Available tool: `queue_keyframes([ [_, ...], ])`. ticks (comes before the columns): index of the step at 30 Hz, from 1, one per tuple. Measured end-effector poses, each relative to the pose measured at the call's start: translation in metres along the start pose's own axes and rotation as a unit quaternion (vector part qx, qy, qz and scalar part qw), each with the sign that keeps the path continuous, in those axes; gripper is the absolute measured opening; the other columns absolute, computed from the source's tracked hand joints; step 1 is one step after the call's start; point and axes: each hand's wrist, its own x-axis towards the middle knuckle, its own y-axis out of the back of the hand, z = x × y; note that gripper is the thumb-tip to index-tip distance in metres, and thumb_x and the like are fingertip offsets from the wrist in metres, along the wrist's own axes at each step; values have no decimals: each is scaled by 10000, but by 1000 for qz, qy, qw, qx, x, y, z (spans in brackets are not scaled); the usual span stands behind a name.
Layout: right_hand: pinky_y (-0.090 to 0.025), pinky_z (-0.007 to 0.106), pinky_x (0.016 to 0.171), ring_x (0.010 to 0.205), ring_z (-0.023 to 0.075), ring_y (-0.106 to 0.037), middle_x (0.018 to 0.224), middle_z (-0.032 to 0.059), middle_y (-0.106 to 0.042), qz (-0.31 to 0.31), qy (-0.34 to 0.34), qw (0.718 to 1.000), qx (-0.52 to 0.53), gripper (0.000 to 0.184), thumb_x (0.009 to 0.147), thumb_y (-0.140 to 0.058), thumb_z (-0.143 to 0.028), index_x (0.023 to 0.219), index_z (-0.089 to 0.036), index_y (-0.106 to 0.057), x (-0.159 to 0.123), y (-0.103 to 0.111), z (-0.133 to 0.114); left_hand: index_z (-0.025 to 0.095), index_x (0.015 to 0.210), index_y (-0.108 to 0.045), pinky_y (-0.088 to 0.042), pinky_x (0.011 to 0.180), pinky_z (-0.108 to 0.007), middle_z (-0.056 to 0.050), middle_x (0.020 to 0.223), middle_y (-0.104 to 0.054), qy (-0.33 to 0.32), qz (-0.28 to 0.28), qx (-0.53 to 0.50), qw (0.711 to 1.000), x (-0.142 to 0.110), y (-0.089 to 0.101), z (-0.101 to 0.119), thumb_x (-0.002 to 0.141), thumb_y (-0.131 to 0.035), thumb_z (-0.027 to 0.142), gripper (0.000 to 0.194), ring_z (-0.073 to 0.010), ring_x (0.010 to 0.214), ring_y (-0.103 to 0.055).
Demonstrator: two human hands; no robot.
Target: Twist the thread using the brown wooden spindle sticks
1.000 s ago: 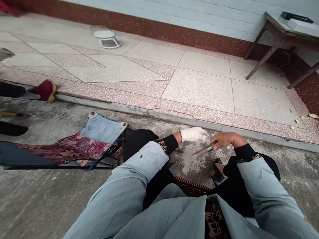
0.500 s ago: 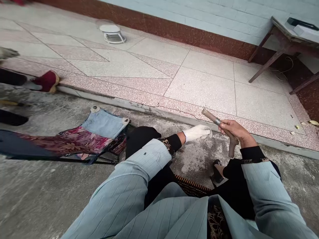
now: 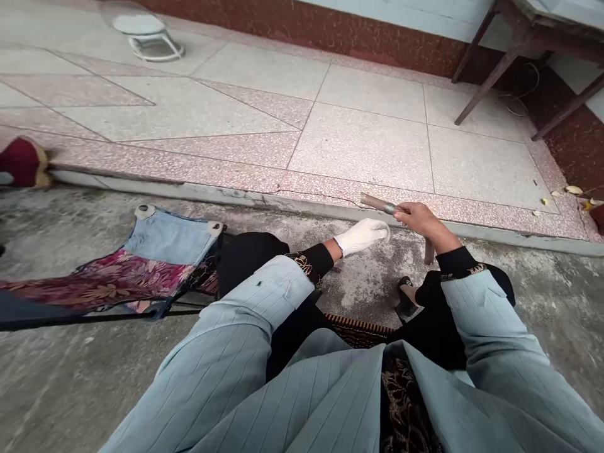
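My right hand (image 3: 418,218), bare, is closed round a brown forked stick (image 3: 375,202). The stick's cut end points left, and its lower end (image 3: 429,251) shows below my wrist. Silvery wire (image 3: 389,208) is wound in a band round the stick, just beside my fingertips. Left of it and slightly lower, my left hand (image 3: 362,236) wears a white knitted glove. Its fingers are pinched together, with a greyish loop at their tips that looks like the same thin wire. The two hands are apart; any strand between them is too fine to make out.
A folding chair (image 3: 155,242) with denim and floral cloth stands at my left. Ahead runs a low step edge (image 3: 226,198) with a terrazzo floor above it. A white stool (image 3: 153,38), a wooden table (image 3: 491,78) and another person's red shoe (image 3: 21,162) are farther off.
The stick swung up from pointing down-left, showing its forked end, and now lies more level. My gloved hand stays pinched beside it. The view has shifted, so surroundings sit farther left and higher.
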Motion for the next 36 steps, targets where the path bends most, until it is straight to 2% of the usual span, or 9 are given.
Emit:
queue_keyframes([
  [6,-344,291,638,778,196,-562,949,117,-693,-19,-7,985,-171,248,921,-562,-336,1017,-154,-700,1,1,3,155,847,-700,-338,612,-271,-49,740,-648,4,-27,79,996,0,13,-1,904,-454,373,334,-167,640,-530],
  [9,-346,293,617,702,170,-531,858,99,-683,-205,13,958,-198,156,877,-611,-258,901,-144,-715,-1,0,7,179,902,-713,-325,624,-270,-51,800,-680,-6,-69,199,978,-3,24,-2,902,-475,358,298,-177,694,-565],
  [12,-379,272,606,619,128,-506,693,29,-630,-417,86,903,-59,151,853,-618,-244,871,-135,-721,-8,3,5,187,964,-716,-342,636,-259,-39,859,-702,-34,-106,226,968,-5,33,0,914,-471,344,295,-171,736,-590],
  [14,-417,258,629,638,118,-529,722,7,-638,-461,121,879,26,246,852,-634,-329,979,-137,-722,-13,10,1,171,988,-709,-371,656,-247,-32,877,-705,-46,-104,163,980,-4,36,0,921,-470,345,303,-159,744,-596],
  [19,-447,262,668,688,112,-549,803,8,-653,-355,128,900,220,377,788,-730,-447,1015,-148,-705,-23,32,-5,121,947,-670,-446,712,-245,-49,866,-680,-47,-32,-63,996,5,27,-7,906,-537,342,261,-144,771,-605],
  [25,-432,266,654,649,111,-519,772,20,-622,-144,82,938,305,323,788,-709,-482,813,-166,-645,-12,22,2,144,883,-619,-321,449,-196,51,536,-399,1,-71,-225,972,2,7,-10,944,-490,512,394,-74,448,-352],
  [28,-426,285,653,643,133,-526,756,37,-618,-46,37,970,234,268,838,-646,-441,829,-174,-624,-1,13,9,145,851,-618,-330,459,-203,31,550,-439,4,-54,-190,980,1,7,-5,942,-488,492,382,-79,464,-369],
  [32,-405,322,677,755,211,-577,849,97,-686,48,-6,999,-21,229,901,-570,-379,982,-190,-671,7,8,11,152,800,-666,-362,524,-245,-51,667,-614,7,-49,-108,993,1,8,-1,919,-534,425,325,-111,540,-459],
  [36,-371,324,647,744,210,-564,908,122,-704,-48,-16,976,-211,150,869,-634,-313,896,-183,-704,4,4,7,180,869,-717,-383,621,-272,-66,774,-690,5,-50,79,996,2,8,-3,901,-526,362,266,-171,680,-568],
])
